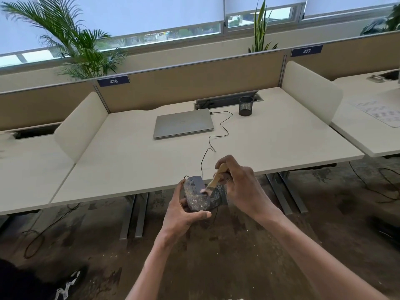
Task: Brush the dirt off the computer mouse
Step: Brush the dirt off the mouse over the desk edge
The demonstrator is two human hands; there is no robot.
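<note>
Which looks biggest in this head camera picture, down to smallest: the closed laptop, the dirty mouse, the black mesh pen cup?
1. Closed laptop, clearly largest.
2. Dirty mouse, though held nearer the camera, so it looks inflated.
3. Black mesh pen cup, smallest; it stands farthest back, so its true rank against the mouse is unsure.

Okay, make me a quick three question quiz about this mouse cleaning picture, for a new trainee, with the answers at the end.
1. True or false: the laptop on the desk is open.
2. Which hand holds the brush: A) left hand B) right hand?
3. Fill in: the mouse is held off the desk's front edge, and its cable runs back toward the ____.

Key: 1 false, its lid is closed. 2 B. 3 laptop.
</note>
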